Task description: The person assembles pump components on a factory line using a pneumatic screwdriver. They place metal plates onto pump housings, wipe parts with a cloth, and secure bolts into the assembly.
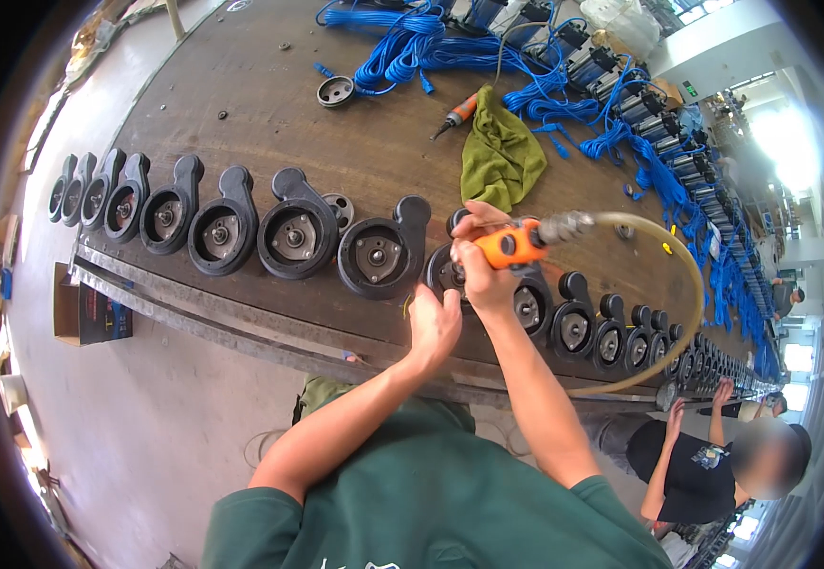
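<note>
One orange tool (516, 247) gripped in right hand (485, 273), above black round housing (435, 268) in row along near edge of counter (269, 104). Tool tip hidden. Left hand (435, 324) at housing's near rim; fingers partly hidden, can't tell if grasping. Pale hose (699, 294) loops rightward from tool. Green cloth (502, 156), blue cables (402, 47) farther back.

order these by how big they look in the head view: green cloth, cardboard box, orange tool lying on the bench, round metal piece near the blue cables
1. Green cloth
2. Cardboard box
3. Orange tool and round metal piece: too alike to rank; tool longer, piece broader
</note>
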Demonstrator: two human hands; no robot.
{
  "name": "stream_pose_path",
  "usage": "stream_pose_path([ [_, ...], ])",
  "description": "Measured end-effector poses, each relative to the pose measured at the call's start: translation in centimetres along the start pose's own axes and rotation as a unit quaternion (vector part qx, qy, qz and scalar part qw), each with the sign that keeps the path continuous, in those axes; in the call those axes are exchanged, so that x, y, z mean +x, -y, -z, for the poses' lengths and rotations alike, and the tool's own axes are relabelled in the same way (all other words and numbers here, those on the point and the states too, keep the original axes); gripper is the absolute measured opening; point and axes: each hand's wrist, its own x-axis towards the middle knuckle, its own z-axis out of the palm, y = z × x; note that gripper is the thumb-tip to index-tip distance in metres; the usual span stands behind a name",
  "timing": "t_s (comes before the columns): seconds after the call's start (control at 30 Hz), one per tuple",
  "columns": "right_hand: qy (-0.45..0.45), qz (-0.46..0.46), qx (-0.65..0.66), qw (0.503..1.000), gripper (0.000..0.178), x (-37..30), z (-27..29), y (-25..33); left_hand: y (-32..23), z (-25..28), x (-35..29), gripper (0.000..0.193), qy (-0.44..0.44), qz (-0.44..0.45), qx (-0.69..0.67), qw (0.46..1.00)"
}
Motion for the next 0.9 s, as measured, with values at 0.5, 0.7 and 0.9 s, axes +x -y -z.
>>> stream_pose_path([
  [0.5,-0.138,0.027,0.024,0.990,0.031,1.0,3.8,0.0,-0.1,0.3,0.3,0.049,0.034,0.023,0.062,0.997],
  [0.7,-0.133,0.022,0.032,0.990,0.030,1.2,3.8,0.1,-0.5,0.3,0.0,0.052,0.027,0.009,0.042,0.999],
  [0.9,-0.112,0.022,0.019,0.993,0.029,0.9,3.9,0.1,-0.8,0.4,-0.1,0.048,0.027,0.023,0.054,0.998],
])
